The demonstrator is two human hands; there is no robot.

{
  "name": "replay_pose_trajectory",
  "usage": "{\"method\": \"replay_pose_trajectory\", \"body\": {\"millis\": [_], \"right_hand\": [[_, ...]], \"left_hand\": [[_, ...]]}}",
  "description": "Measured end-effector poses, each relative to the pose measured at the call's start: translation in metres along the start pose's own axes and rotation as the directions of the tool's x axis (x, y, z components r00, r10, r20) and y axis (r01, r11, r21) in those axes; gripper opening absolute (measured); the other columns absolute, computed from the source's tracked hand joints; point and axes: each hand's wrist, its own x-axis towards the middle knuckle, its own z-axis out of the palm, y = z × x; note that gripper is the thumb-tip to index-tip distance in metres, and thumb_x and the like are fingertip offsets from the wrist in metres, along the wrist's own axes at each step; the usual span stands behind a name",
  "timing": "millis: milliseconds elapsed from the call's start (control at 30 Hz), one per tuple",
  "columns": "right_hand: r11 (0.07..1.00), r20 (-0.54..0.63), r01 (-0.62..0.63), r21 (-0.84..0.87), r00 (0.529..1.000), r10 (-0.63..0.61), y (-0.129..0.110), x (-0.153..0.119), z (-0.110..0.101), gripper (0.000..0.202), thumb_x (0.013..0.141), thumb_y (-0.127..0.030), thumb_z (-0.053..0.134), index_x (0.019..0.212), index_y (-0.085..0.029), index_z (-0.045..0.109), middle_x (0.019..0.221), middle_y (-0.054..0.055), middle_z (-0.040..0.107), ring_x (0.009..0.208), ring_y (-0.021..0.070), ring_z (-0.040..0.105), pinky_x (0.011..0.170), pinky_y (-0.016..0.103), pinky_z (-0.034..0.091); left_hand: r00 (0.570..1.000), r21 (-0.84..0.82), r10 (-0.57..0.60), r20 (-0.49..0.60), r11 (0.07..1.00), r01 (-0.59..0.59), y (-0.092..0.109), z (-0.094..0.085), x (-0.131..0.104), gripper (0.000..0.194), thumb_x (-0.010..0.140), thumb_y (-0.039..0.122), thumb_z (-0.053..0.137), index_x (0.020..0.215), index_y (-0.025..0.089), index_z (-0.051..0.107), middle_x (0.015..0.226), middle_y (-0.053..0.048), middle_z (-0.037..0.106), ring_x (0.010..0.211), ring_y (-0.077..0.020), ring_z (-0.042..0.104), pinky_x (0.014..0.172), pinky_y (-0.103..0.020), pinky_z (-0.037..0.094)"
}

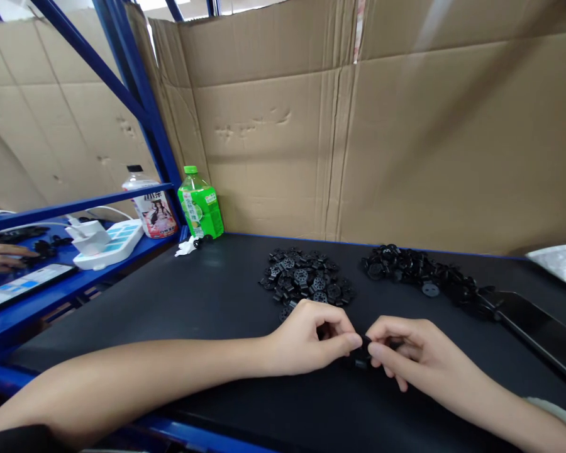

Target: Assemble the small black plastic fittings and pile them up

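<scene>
My left hand [318, 336] and my right hand [408, 349] meet low in the view, above the black tabletop. Thumb and fingers of both are pinched on one small black plastic part [361, 361]; most of it is hidden by the fingertips, so its exact kind does not show. Just beyond my left hand lies a pile of round black plastic pieces with holes [306, 277]. Farther right is a second heap of black parts [405, 264], which look like small assembled pieces, trailing toward a dark tray [542, 330].
At the back left stand a green bottle [202, 207] and a labelled bottle [153, 211]. A white power strip [116, 242], a phone [23, 286] and another person's hand [4, 257] are on the neighbouring blue bench. Cardboard [273, 138] walls the back. A clear plastic bag [563, 261] lies far right.
</scene>
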Motion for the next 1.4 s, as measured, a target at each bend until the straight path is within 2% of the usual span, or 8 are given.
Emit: {"method": "replay_pose_trajectory", "body": {"millis": [300, 500, 633, 767, 967, 1067, 1233, 1400], "right_hand": [[0.995, -0.043, 0.084, -0.055, 0.995, -0.087, 0.0, -0.002, -0.001, 0.026, 0.088, -0.037, 0.056, 0.072, -0.017, 0.054, 0.063, -0.001, 0.053, 0.051, 0.0093, 0.05, 0.048, 0.02, 0.043], [0.994, 0.015, 0.082, -0.07, 0.997, -0.081, 0.0, -0.002, -0.005, 0.027, 0.092, -0.041, 0.051, 0.083, -0.018, 0.061, 0.071, 0.001, 0.06, 0.057, 0.0102, 0.053, 0.05, 0.018, 0.045], [0.984, 0.049, 0.11, -0.14, 0.993, -0.104, -0.003, -0.003, -0.01, 0.029, 0.094, -0.042, 0.047, 0.092, -0.019, 0.064, 0.076, 0.002, 0.064, 0.063, 0.0114, 0.057, 0.053, 0.019, 0.044], [0.964, 0.091, 0.154, -0.217, 0.986, -0.137, -0.005, -0.004, -0.013, 0.03, 0.095, -0.041, 0.045, 0.091, -0.019, 0.066, 0.077, 0.002, 0.066, 0.067, 0.0124, 0.057, 0.057, 0.021, 0.042], [0.954, 0.11, 0.189, -0.232, 0.98, -0.168, -0.006, -0.005, -0.014, 0.029, 0.095, -0.038, 0.046, 0.09, -0.019, 0.068, 0.077, 0.003, 0.067, 0.07, 0.0141, 0.059, 0.058, 0.022, 0.041], [0.95, 0.112, 0.201, -0.237, 0.978, -0.179, -0.006, -0.005, -0.015, 0.025, 0.094, -0.032, 0.048, 0.09, -0.019, 0.068, 0.077, 0.002, 0.068, 0.066, 0.0131, 0.058, 0.057, 0.022, 0.041], [0.927, 0.124, 0.251, -0.277, 0.967, -0.225, -0.006, -0.007, -0.02, 0.023, 0.092, -0.029, 0.049, 0.089, -0.017, 0.069, 0.075, 0.002, 0.069, 0.062, 0.012, 0.057, 0.057, 0.021, 0.041], [0.865, 0.172, 0.301, -0.402, 0.953, -0.251, -0.004, -0.005, -0.033, 0.019, 0.088, -0.02, 0.051, 0.083, -0.017, 0.069, 0.072, 0.0, 0.067, 0.06, 0.0103, 0.054, 0.055, 0.019, 0.039]], "left_hand": [[1.0, 0.048, 0.003, -0.025, 0.999, -0.002, 0.001, 0.002, 0.001, 0.019, 0.083, 0.025, 0.061, 0.082, 0.009, 0.07, 0.069, -0.005, 0.065, 0.058, -0.0116, 0.056, 0.054, -0.02, 0.045], [0.997, 0.132, 0.064, -0.05, 0.99, -0.057, 0.004, -0.002, 0.001, 0.018, 0.087, 0.021, 0.057, 0.086, 0.01, 0.071, 0.075, -0.006, 0.067, 0.066, -0.0129, 0.06, 0.061, -0.02, 0.047], [0.966, 0.283, 0.155, -0.208, 0.955, -0.092, 0.004, -0.021, 0.01, 0.018, 0.087, 0.018, 0.057, 0.088, 0.01, 0.073, 0.079, -0.007, 0.07, 0.069, -0.0141, 0.061, 0.063, -0.022, 0.045], [0.899, 0.432, 0.169, -0.403, 0.902, 0.024, -0.007, -0.054, 0.026, 0.02, 0.088, 0.021, 0.054, 0.088, 0.013, 0.073, 0.085, -0.006, 0.072, 0.075, -0.0165, 0.062, 0.068, -0.025, 0.046], [0.864, 0.517, 0.161, -0.478, 0.847, 0.128, -0.026, -0.074, 0.036, 0.021, 0.085, 0.02, 0.054, 0.094, 0.014, 0.071, 0.089, -0.007, 0.066, 0.07, -0.0158, 0.056, 0.068, -0.029, 0.045], [0.899, 0.526, 0.207, -0.385, 0.85, 0.029, -0.018, -0.053, 0.028, 0.021, 0.086, 0.017, 0.052, 0.099, 0.016, 0.068, 0.097, -0.007, 0.064, 0.077, -0.0156, 0.057, 0.071, -0.028, 0.047], [0.971, 0.361, 0.232, 0.048, 0.903, -0.234, 0.005, -0.007, 0.006, 0.025, 0.086, 0.012, 0.049, 0.105, 0.016, 0.064, 0.1, -0.008, 0.063, 0.084, -0.0165, 0.058, 0.069, -0.024, 0.048], [0.976, 0.31, 0.13, 0.176, 0.934, -0.18, 0.004, 0.007, -0.001, 0.028, 0.084, 0.013, 0.052, 0.11, 0.016, 0.062, 0.093, -0.006, 0.063, 0.064, -0.0117, 0.051, 0.063, -0.023, 0.046]]}}
